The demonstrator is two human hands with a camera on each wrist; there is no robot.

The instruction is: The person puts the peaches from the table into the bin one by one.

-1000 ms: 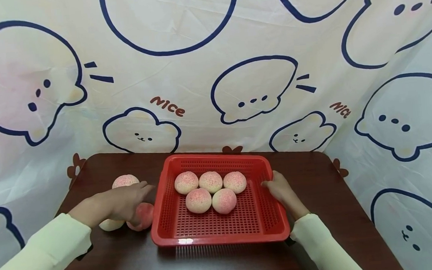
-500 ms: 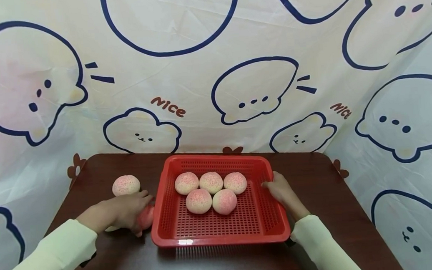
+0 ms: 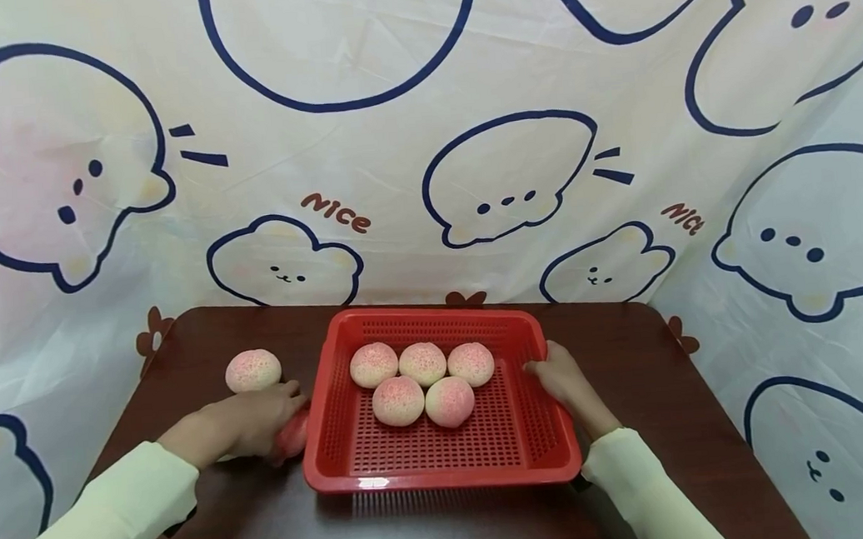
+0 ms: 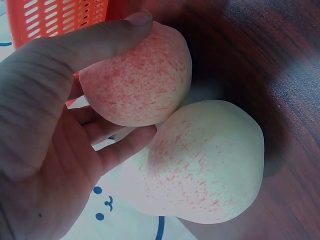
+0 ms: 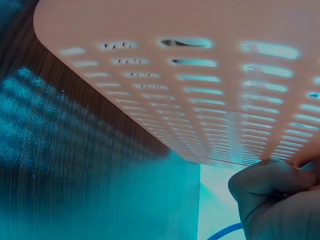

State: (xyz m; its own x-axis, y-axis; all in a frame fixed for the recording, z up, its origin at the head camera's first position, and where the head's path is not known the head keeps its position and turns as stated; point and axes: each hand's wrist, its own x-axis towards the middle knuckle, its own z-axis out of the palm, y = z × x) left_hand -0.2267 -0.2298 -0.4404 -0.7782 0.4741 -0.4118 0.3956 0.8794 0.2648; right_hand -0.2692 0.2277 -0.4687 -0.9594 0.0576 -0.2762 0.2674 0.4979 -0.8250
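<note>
My left hand (image 3: 250, 417) grips a reddish peach (image 4: 142, 82) left of the red basket, thumb on one side and fingers round the other. In the left wrist view a paler peach (image 4: 215, 165) lies right beside the gripped one. Another pink-speckled peach (image 3: 253, 370) sits behind that hand on the table. My right hand (image 3: 565, 381) holds the right rim of the red plastic basket (image 3: 446, 478), its fingers curled over the edge. Inside the basket, several peaches (image 3: 399, 401) lie in two rows toward the back left.
The dark brown table (image 3: 675, 419) carries everything. A pale curtain (image 3: 393, 155) printed with cartoon outlines hangs behind it and along both sides. The slotted basket wall (image 5: 150, 27) fills the upper part of the right wrist view.
My left hand has lowered and closed round the reddish peach, uncovering more of the peach behind. My right hand and the basket have stayed in place.
</note>
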